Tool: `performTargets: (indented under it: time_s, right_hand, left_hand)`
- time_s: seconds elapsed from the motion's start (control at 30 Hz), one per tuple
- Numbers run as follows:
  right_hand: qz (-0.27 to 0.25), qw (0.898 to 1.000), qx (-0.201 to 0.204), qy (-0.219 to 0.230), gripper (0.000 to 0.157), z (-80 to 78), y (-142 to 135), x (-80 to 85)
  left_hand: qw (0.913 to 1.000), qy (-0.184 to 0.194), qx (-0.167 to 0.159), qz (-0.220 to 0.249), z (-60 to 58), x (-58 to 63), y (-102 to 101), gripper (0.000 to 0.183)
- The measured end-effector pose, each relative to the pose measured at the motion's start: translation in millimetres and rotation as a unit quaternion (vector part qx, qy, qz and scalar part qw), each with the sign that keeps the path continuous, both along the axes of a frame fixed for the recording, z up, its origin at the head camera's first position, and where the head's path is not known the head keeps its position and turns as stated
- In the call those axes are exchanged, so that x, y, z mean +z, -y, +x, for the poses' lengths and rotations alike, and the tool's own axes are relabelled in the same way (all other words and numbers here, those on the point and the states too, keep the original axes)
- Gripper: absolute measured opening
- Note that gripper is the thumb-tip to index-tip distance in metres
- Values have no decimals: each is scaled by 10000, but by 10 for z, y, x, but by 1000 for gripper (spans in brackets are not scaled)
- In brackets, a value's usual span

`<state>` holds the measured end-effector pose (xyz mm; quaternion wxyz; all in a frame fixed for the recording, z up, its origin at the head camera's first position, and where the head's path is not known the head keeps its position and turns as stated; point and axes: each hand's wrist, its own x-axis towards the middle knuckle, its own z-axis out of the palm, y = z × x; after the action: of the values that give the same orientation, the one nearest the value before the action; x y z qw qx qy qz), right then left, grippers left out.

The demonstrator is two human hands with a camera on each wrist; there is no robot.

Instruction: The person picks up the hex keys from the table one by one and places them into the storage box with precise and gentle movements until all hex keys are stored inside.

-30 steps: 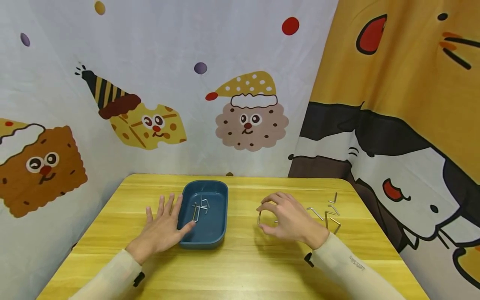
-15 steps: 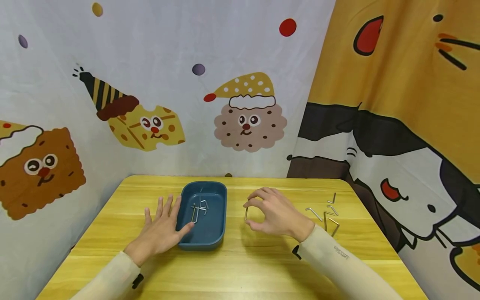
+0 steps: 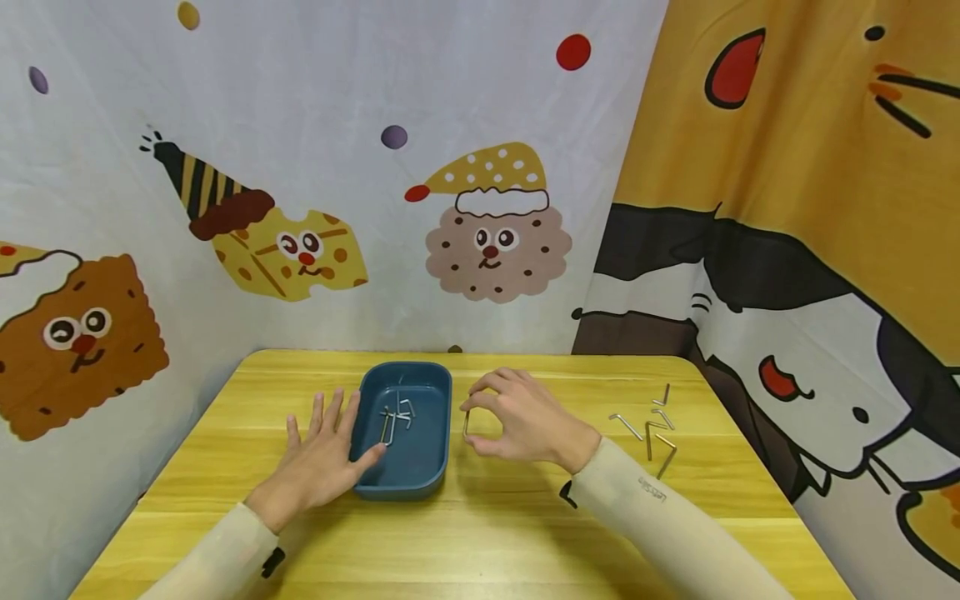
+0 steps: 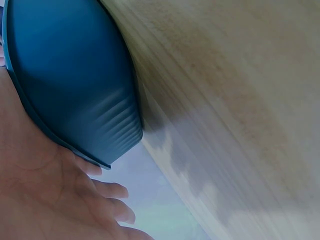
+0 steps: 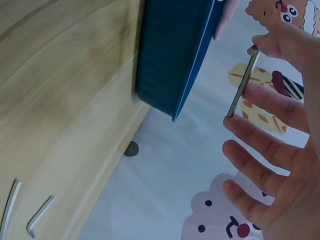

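On a yellow wooden table (image 3: pixel 450 542), a bit left of the middle, I see a deep blue tray (image 3: pixel 420 467) with round corners. A few bent hex keys (image 3: pixel 392 429) lie in it in a small heap. They cross each other, so I cannot count them well from so far off.

At the left side of the tray I see the person's left hand (image 3: pixel 318 462). Its fingers are spread wide, and its thumb reaches over the tray's left rim. I cannot tell if the palm is pushing on the side.

Just right of the tray I see the right hand (image 3: pixel 525 417). It pinches a held hex key (image 5: pixel 243 82), with the thumb at one end and the first two fingers toward the other. The last two fingers curve out, apart from the key. That key is up off the table, near the tray's right wall and outside it.

Farther right, I count five loose hex keys (image 3: pixel 628 428) on the table. They lie close together, well apart from the tray.

Both arms have pale sleeves (image 3: pixel 652 508). Past the far edge hangs a white cloth (image 3: pixel 337 67) with a funny cheese and cookies, and on the right I see a big cow face (image 3: pixel 810 350).
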<state>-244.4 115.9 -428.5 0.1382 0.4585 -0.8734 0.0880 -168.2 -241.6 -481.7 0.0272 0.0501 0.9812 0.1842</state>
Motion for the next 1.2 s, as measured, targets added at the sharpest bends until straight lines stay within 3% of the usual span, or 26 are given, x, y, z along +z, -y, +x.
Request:
performTargets:
  time_s: [0.63,0.93,1.2]
  right_hand:
    - [302,9987,265,318,40,-93,431,16]
    - [529,9966,375,507,42,-210,650,57]
    - [798,9951,421,414,43,-313,838,42]
  left_hand:
    - [9999,-11,6,-136,-10,-28,2,112]
    - [9999,24,20,-105,-21,-23,2,112]
    - [10000,13,-17,-80,-32,-25,14,112]
